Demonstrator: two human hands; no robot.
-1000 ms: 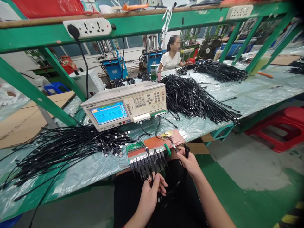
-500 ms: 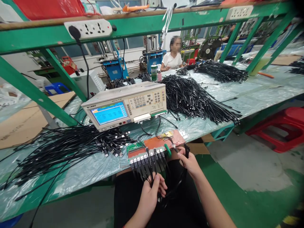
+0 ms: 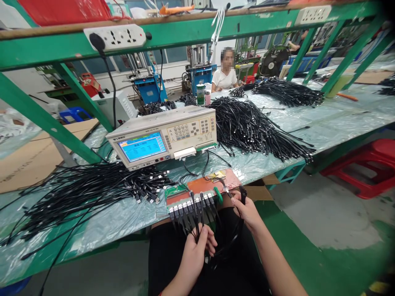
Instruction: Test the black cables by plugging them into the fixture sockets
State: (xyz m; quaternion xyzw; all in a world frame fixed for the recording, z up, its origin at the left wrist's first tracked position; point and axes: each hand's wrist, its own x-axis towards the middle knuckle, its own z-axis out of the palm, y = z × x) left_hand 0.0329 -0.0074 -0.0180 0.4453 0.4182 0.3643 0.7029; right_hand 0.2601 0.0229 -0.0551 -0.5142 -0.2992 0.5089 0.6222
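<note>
Left fingers (image 3: 203, 235) closed around black cables (image 3: 196, 221); right fingers (image 3: 237, 202) pinched a cable connector (image 3: 228, 194) beside the circuit board (image 3: 199, 185); large characters had appeared on the instrument screen (image 3: 142, 149)

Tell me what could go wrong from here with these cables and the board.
The left hand grips black cables running up to the board, so a tug could loosen their ends. The board lies at the table's front edge and might slip off if pulled. The thin wires from the machine could strain with it. The right hand also holds cable close by, which may tangle.
</note>
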